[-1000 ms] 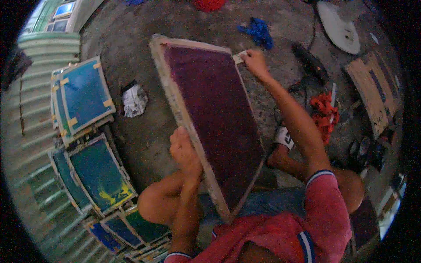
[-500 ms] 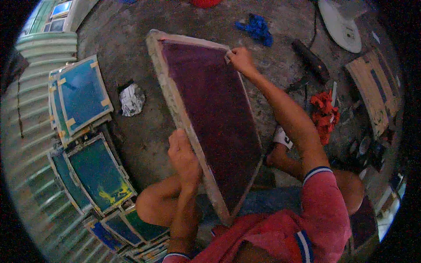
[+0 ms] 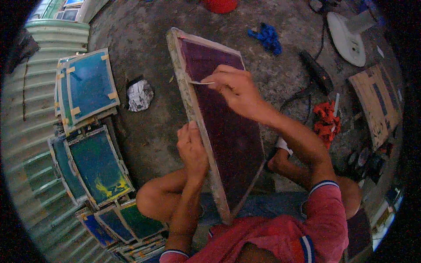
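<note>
A framed screen (image 3: 237,140) with a dark purple mesh stands tilted in front of me, its lower corner near my lap. My left hand (image 3: 192,151) grips the worn, pale left rail of its frame. Across the upper part of the mesh reaches my right hand (image 3: 234,90), fingers pinched on a thin whitish strip (image 3: 201,83). The strip's far end meets the left rail; whether it is tape or a slim tool cannot be made out.
Several blue and green framed screens (image 3: 90,85) lean against a corrugated metal wall (image 3: 35,144) at left. Crumpled paper (image 3: 140,95), a blue cloth (image 3: 266,38), a red cloth (image 3: 326,122), a dark handheld tool (image 3: 316,70) and cardboard (image 3: 377,103) lie on the concrete floor.
My right hand has moved from the screen's upper right corner across to its left rail, with the thin strip showing. My left hand keeps its grip on the frame.
</note>
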`<state>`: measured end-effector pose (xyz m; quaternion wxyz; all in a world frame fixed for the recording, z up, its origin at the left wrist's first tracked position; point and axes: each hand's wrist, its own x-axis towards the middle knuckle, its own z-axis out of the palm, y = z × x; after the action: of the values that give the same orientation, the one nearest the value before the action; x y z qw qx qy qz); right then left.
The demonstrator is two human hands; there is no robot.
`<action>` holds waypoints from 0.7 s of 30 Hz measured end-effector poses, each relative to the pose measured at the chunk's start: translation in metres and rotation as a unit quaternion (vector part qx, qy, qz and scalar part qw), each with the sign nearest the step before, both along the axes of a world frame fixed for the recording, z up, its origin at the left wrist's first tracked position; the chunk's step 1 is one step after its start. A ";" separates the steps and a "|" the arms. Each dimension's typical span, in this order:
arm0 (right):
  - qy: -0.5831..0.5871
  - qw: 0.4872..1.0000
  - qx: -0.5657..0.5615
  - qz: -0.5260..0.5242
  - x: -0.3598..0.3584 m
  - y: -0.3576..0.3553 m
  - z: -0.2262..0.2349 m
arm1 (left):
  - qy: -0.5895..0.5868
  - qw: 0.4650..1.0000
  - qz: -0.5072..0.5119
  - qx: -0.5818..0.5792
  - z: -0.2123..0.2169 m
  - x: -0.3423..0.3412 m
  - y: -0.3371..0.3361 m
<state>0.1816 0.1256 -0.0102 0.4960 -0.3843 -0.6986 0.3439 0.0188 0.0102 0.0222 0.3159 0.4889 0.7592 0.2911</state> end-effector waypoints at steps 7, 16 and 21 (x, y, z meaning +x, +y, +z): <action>-0.064 0.898 -0.349 -0.258 0.077 0.054 -0.180 | -0.019 0.998 0.057 -0.011 -0.015 -0.008 -0.006; -0.168 0.888 -0.351 -0.247 0.060 0.059 -0.219 | -0.023 0.995 0.038 -0.084 -0.003 -0.006 -0.009; -0.093 0.952 -0.247 -0.156 0.019 0.048 -0.079 | -0.017 0.999 0.031 -0.035 -0.001 0.004 -0.007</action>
<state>0.2002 0.1737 -0.0889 0.3660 -0.6296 -0.5656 0.3870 0.0228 0.0030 0.0217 0.3366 0.4487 0.7781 0.2828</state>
